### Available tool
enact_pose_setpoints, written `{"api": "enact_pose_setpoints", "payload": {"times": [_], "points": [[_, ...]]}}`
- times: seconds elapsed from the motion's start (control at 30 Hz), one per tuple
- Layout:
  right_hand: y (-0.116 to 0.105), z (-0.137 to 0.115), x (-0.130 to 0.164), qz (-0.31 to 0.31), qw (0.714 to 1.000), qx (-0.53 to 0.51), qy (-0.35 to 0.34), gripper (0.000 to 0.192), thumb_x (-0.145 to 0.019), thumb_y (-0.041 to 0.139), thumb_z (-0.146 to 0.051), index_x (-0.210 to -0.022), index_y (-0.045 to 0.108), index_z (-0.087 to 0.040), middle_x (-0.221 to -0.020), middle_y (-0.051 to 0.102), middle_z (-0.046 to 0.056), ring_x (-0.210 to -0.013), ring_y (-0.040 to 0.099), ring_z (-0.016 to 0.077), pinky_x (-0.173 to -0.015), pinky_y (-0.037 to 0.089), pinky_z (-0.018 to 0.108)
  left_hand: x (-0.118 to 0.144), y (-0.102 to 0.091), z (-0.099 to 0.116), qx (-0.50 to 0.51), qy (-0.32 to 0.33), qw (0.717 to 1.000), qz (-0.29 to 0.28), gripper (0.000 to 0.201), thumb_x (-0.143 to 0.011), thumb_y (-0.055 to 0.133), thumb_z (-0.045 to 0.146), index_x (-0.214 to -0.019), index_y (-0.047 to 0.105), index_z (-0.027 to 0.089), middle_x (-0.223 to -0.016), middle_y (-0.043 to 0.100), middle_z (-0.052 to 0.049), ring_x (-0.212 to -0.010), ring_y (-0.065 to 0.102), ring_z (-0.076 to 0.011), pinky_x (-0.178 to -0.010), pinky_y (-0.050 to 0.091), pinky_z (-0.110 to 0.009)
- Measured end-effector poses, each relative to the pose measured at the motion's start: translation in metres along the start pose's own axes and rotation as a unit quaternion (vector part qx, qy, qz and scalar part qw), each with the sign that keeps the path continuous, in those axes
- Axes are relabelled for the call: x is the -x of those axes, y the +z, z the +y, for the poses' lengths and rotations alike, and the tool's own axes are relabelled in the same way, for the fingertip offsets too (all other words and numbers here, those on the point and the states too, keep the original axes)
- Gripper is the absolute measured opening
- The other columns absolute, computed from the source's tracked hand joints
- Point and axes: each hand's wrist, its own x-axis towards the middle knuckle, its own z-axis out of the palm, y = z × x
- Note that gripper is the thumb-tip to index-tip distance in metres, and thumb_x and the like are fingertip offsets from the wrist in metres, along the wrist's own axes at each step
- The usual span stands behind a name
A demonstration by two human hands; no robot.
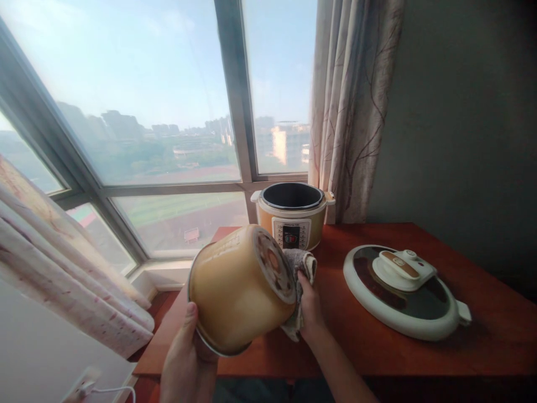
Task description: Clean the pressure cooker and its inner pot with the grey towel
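The left hand [187, 358] grips the rim of the tan inner pot [239, 288], held on its side above the counter [377, 347], while the right hand [310, 305] presses a grey cloth [300, 263] to its stained base. The wiping looks unfinished. The cooker body [292, 215] stands empty by the window, its lid [403, 291] lying apart. The panel's writing is too small to read.

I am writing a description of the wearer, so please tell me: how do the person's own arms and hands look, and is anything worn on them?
Both hands, left and right, are bare: no gloves, rings, watch or bracelet visible. The forearms are bare too, with no sleeve in view.
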Motion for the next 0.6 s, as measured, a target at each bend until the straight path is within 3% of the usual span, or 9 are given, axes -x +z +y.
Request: {"api": "enact_pose_setpoints", "payload": {"times": [0.17, 0.33, 0.5, 0.6], "points": [[0.012, -0.045, -0.031, -0.06, 0.996, 0.066, -0.01, 0.044, -0.073, 0.076, -0.044, -0.109, 0.075, -0.019, -0.111, 0.077, 0.007, -0.111, 0.069, 0.03, -0.101, 0.051, 0.045, -0.006, -0.003, -0.002, -0.063, 0.007, 0.997, -0.031, 0.061, -0.071, 0.084, 0.037, -0.126, 0.068, 0.016, -0.105, 0.079, -0.01, -0.102, 0.073, -0.0326, -0.083, 0.063, -0.036], [0.03, -0.073, -0.041, -0.117, 0.976, 0.152, -0.1, 0.044, -0.075, 0.075, -0.043, -0.113, 0.075, -0.021, -0.119, 0.074, 0.005, -0.123, 0.061, 0.0302, -0.114, 0.037, 0.047, -0.017, -0.003, -0.007, -0.085, 0.018, 0.995, -0.045, 0.057, -0.064, 0.087, 0.045, -0.11, 0.073, 0.014, -0.09, 0.08, -0.008, -0.093, 0.075, -0.0331, -0.069, 0.064, -0.034], [0.055, -0.089, -0.028, -0.183, 0.937, 0.212, -0.21, 0.044, -0.084, 0.068, -0.045, -0.122, 0.071, -0.022, -0.13, 0.069, 0.006, -0.13, 0.056, 0.0298, -0.118, 0.032, 0.05, -0.023, -0.005, -0.012, -0.093, 0.011, 0.994, -0.048, 0.05, -0.062, 0.087, 0.048, -0.095, 0.073, 0.012, -0.084, 0.079, -0.009, -0.086, 0.075, -0.0332, -0.059, 0.063, -0.032], [0.067, -0.092, -0.004, -0.211, 0.892, 0.264, -0.301, 0.048, -0.089, 0.063, -0.045, -0.134, 0.063, -0.027, -0.143, 0.059, 0.005, -0.138, 0.048, 0.0272, -0.121, 0.028, 0.048, -0.023, -0.004, -0.015, -0.086, 0.008, 0.996, -0.033, 0.048, -0.063, 0.086, 0.048, -0.094, 0.073, 0.013, -0.084, 0.079, -0.009, -0.088, 0.075, -0.033, -0.06, 0.063, -0.032]]}}
